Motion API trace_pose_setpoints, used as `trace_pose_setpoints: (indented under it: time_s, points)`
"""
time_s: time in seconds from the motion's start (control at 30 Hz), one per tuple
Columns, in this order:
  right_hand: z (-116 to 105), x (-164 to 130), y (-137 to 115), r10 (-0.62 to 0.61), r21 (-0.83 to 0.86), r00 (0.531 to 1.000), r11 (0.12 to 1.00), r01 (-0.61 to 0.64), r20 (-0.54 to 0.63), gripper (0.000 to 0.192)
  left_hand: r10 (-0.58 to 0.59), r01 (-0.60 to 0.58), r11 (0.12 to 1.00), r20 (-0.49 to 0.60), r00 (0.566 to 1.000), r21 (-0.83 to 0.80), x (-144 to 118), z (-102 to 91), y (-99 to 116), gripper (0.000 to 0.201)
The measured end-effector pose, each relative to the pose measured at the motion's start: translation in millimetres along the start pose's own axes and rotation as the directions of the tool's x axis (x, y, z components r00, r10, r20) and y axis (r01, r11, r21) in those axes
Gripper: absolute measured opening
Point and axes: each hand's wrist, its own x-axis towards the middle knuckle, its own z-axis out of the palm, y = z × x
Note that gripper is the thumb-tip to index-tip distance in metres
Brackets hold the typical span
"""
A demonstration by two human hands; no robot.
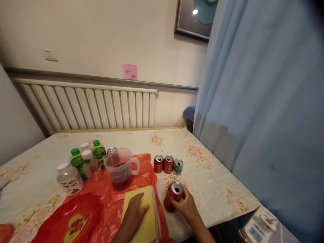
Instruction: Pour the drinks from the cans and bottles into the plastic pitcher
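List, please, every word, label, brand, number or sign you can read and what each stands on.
No text reads for certain.
Pink note: handwriting too small.
Three adjacent cans: lettering too blurred.
Red can in right hand: markings blurred.
Green-capped bottles: labels too small.

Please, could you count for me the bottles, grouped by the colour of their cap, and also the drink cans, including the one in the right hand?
Green-capped bottles: 2
White-capped bottles: 3
Cans: 5 (one in the right hand, one partly hidden behind the jug)
Total: 10
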Motion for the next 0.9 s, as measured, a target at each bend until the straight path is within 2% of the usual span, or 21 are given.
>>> trace_pose_setpoints:
  time_s: [0.1,0.17,0.23,0.4,0.6,0.73,0.9]
  points:
    - [-19,24,23,0.004,-0.06,0.989,0.998,-0.013,-0.149,0.061,0.191,-0.152,0.947,-0.115,0.975,0.284,-9,10.7,-28,0.042]
    - [-29,40,38,-0.005,-0.116,0.973,0.993,-0.022,-0.23,0.059,0.307,-0.227,0.879,-0.133,0.942,0.418,-15,15.6,-37,0.036]
    - [-38,57,50,-0.005,-0.158,0.957,0.986,-0.043,-0.289,0.06,0.366,-0.259,0.828,-0.13,0.921,0.497,-18,17.9,-38,0.033]
    - [-49,100,71,0.009,-0.203,0.933,0.975,-0.088,-0.361,0.066,0.385,-0.257,0.786,-0.121,0.915,0.562,-17,15.7,-29,0.03]
    - [-40,136,82,-0.007,-0.239,0.922,0.967,-0.092,-0.386,0.066,0.385,-0.25,0.774,-0.12,0.915,0.582,-18,14.2,-27,0.028]
    - [-33,146,89,-0.022,-0.251,0.921,0.964,-0.083,-0.388,0.07,0.4,-0.26,0.759,-0.112,0.909,0.597,-18,15.1,-30,0.028]
    - [-31,144,99,-0.029,-0.253,0.924,0.965,-0.075,-0.382,0.072,0.386,-0.249,0.763,-0.111,0.916,0.596,-17,15.1,-30,0.027]
